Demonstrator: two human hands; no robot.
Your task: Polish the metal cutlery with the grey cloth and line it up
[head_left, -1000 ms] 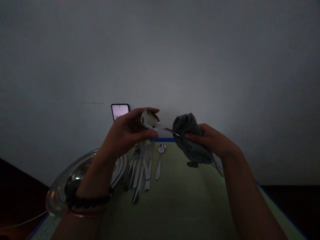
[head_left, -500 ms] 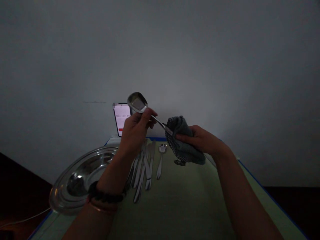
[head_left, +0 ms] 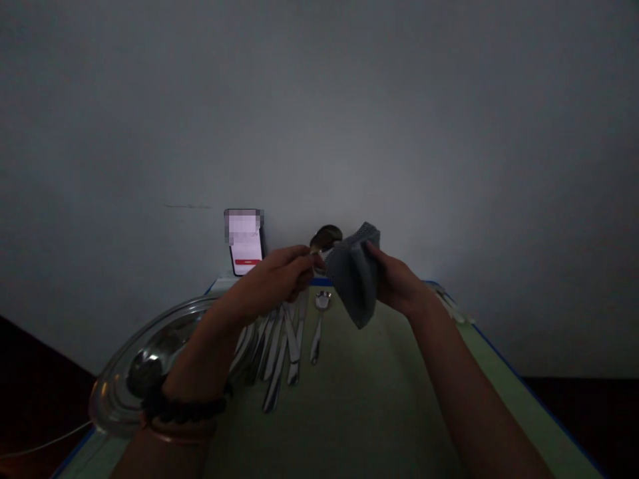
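Note:
Above the far edge of the table, my left hand (head_left: 279, 276) is closed on a shiny metal spoon (head_left: 327, 237). The spoon's bowl shows just past my fingertips, near the cloth; its handle is mostly hidden. My right hand (head_left: 399, 279) grips a folded grey cloth (head_left: 357, 273) with a dotted patch, held beside the spoon's bowl. Under and in front of my left hand, several metal knives (head_left: 274, 366) lie in an overlapping bunch. Slightly right of them, a smaller spoon (head_left: 319, 319) rests alone on the table.
A wide shiny metal basin (head_left: 107, 392) stands at the left, partly behind my left forearm. A lit phone (head_left: 245, 246) leans against the wall (head_left: 399, 120). White items (head_left: 452, 306) lie along the right back edge of the green table (head_left: 349, 412).
The spoon's bowl has swung from upper left to the right, close to the cloth. My left hand has moved right and turned over. The cloth now hangs more upright.

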